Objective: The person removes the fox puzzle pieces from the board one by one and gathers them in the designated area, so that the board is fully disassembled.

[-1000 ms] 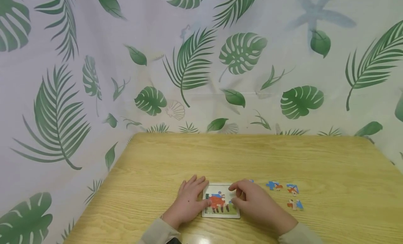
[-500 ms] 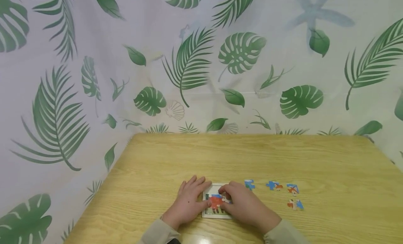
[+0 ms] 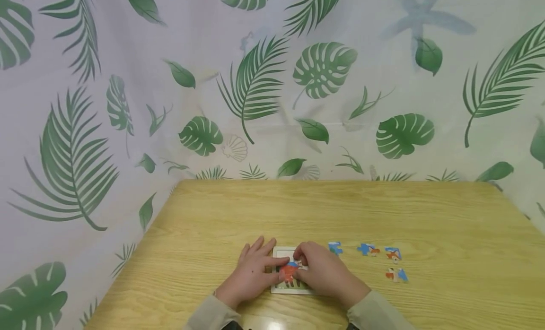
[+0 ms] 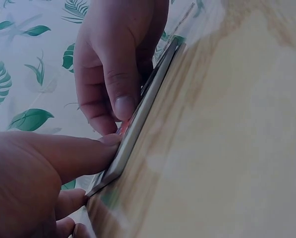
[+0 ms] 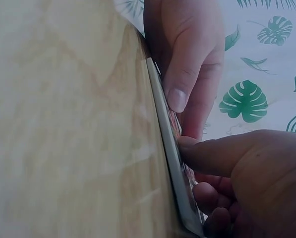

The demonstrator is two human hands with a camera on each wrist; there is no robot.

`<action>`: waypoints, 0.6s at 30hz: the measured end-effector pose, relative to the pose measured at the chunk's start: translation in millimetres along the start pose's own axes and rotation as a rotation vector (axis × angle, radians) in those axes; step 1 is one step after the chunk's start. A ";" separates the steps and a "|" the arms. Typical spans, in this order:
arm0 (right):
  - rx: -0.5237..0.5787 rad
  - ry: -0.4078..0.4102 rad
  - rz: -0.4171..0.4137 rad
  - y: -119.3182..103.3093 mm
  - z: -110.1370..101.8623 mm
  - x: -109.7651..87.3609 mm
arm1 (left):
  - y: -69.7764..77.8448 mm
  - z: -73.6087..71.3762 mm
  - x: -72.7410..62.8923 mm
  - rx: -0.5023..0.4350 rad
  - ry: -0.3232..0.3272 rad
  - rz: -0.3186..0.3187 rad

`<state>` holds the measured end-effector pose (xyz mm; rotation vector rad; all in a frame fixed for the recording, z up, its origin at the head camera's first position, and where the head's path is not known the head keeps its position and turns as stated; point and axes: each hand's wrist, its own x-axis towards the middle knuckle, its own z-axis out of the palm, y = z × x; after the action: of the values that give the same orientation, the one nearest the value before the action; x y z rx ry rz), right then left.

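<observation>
A white-framed jigsaw puzzle tray (image 3: 281, 291) lies on the table, holding a partly visible picture with a red animal body (image 3: 288, 272). My left hand (image 3: 251, 275) rests along the tray's left side, its fingers straight, with the index finger and thumb reaching over the picture. Curled over the tray's right part, my right hand (image 3: 328, 273) pinches a puzzle piece (image 3: 303, 264) between thumb and index finger against the picture; the hand hides much of it. Both wrist views show the tray edge-on, with the left thumb (image 4: 108, 144) and right thumb (image 5: 190, 144) touching its upper face.
Several loose blue, red and white puzzle pieces lie right of the tray, among them a blue one (image 3: 335, 247), a blue and orange one (image 3: 368, 249) and a lower one (image 3: 397, 274). A leaf-patterned cloth (image 3: 264, 155) hangs behind the wooden table (image 3: 213, 212).
My right hand has moved left from the tray's right edge onto the picture, uncovering a blue loose piece behind it. My left index finger has shifted inward over the picture.
</observation>
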<state>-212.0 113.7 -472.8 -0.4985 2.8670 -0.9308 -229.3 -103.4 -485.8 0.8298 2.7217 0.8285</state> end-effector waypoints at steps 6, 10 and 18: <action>0.013 0.028 0.012 0.1 1.1 -0.1 | 0.0 -0.4 -0.4 0.011 0.003 0.005; 0.022 0.053 0.014 0.5 2.9 0.9 | -0.7 -1.1 0.0 0.016 0.006 0.006; 0.048 0.052 0.016 4.8 4.4 1.7 | 0.8 -1.9 0.1 0.001 0.003 0.001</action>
<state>-214.1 114.3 -479.1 -0.4527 2.8823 -1.0219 -229.6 -103.6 -483.8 0.8312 2.7250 0.8298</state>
